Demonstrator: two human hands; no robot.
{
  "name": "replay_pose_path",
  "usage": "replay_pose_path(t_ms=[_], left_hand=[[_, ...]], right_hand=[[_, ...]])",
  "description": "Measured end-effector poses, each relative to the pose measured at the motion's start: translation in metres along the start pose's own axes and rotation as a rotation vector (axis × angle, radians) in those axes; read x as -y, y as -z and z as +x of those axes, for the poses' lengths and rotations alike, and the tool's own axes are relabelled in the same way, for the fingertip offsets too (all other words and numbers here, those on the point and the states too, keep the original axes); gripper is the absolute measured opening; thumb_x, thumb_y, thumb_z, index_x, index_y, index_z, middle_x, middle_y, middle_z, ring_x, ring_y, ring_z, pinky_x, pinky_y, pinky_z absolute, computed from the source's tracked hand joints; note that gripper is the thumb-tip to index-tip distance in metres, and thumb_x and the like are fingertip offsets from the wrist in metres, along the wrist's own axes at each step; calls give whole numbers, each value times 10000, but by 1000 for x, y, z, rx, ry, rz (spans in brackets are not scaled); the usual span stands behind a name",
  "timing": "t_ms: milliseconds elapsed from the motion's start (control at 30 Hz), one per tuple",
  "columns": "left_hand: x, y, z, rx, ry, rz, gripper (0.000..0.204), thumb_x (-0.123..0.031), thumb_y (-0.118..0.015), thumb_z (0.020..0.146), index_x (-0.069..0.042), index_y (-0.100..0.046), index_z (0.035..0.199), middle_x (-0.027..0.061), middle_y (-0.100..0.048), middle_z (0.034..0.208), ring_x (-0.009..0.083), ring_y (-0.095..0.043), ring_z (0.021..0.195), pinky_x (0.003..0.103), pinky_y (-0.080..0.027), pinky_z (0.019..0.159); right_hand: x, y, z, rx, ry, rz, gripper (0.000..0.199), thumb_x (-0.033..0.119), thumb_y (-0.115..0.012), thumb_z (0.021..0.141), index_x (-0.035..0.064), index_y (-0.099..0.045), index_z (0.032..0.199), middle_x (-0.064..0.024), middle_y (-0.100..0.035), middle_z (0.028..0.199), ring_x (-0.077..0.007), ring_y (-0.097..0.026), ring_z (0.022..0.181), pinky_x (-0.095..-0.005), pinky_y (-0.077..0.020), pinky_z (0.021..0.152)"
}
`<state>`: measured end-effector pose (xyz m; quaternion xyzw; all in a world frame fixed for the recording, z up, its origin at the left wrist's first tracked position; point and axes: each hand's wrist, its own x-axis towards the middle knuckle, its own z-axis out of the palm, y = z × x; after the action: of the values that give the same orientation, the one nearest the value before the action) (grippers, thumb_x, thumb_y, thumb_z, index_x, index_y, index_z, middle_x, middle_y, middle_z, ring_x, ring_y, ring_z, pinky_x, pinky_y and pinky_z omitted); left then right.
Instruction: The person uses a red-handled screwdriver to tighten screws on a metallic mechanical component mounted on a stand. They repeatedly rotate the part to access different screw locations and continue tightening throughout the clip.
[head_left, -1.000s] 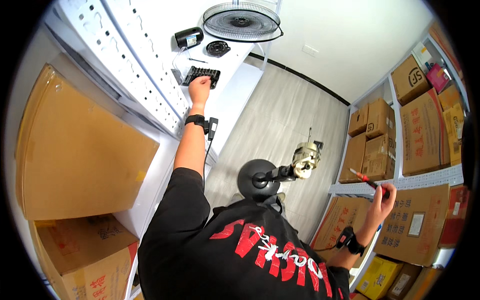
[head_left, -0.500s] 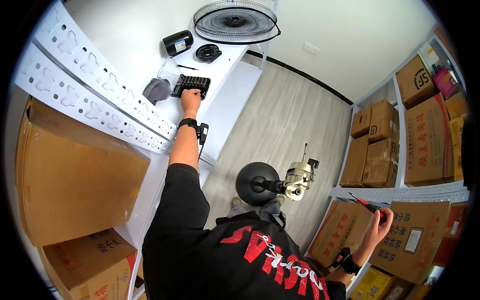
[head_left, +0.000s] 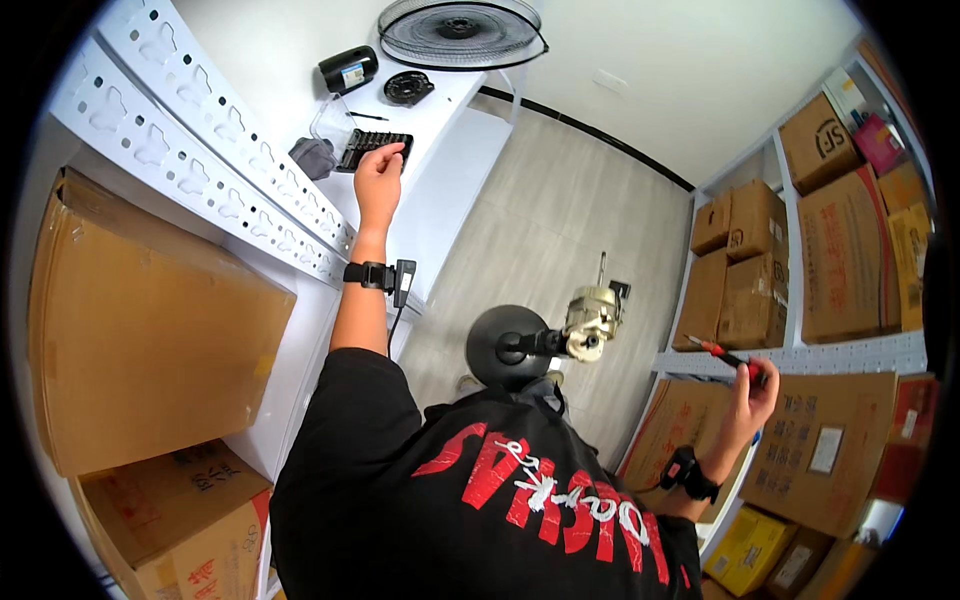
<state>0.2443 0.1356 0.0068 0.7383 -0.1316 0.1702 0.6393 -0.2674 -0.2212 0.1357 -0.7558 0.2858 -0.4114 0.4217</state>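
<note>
My left hand [head_left: 379,180] is raised over the near edge of a black bit case [head_left: 368,147] on the white shelf. Its thumb and fingers are pinched together; whatever is between them is too small to make out. Out to the right, my right hand [head_left: 756,396] is closed around the handle of a red-and-black screwdriver [head_left: 731,358], its tip pointing up and left. Between my arms a fan motor [head_left: 592,316] in metal and cream stands tilted on a round black base [head_left: 494,345], a thin shaft sticking up from it.
On the white shelf are a wire fan grille [head_left: 460,30], a black motor cover [head_left: 349,69], a round black part [head_left: 408,88], a clear plastic box [head_left: 333,118] and a grey cloth-like item [head_left: 313,157]. Racks of cardboard boxes [head_left: 150,320] flank me on both sides.
My left hand has lifted off the bit case and drawn back a little toward me. My right hand keeps hold of the screwdriver. The whole view has shifted slightly.
</note>
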Motion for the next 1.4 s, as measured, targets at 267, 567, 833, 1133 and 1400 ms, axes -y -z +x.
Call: replay_pose_path(t_ms=[267,567,833,1133,1400], left_hand=[[-70,-35,-111,492,67,-146,168,-74,-681,934,-37,-740,1087,30,-665,986,85,-598,793,238,-508,742],[-153,-56,-196,1044,-128,-126,465,-141,-765,852,-138,-655,1304,49,-577,1276,179,-570,1131,311,-491,904],[-160,-77,-218,1144,-295,-28,750,-191,-815,780,-179,-518,1469,145,-303,1626,335,-262,1513,457,-290,1203],[-132,-128,-191,1366,-354,94,979,-481,-866,723,-182,-419,1542,156,-285,1646,348,-193,1543,461,-229,1234],[-117,-137,-196,1365,-301,-89,1117,-746,-767,654,-160,-419,1539,175,-331,1620,338,-296,1508,436,-286,1212]], right_hand=[[37,-49,-25,73,22,211,195,1,-652,959,0,-616,1150,6,-608,913,-54,-548,753,-201,-449,667],[44,-86,-47,121,55,42,183,106,-680,970,1,-578,1081,-27,-648,851,-76,-625,725,-230,-501,639],[20,-75,-76,188,-35,-67,193,90,-740,855,23,-597,967,-39,-651,777,-93,-629,692,-258,-493,607],[-13,-56,-116,229,-233,168,191,11,-667,785,26,-483,836,-40,-621,817,-92,-577,660,-261,-465,595],[-8,-76,-126,252,-82,-39,191,-38,-603,790,39,-436,841,-13,-500,772,-66,-443,615,-252,-358,537]])
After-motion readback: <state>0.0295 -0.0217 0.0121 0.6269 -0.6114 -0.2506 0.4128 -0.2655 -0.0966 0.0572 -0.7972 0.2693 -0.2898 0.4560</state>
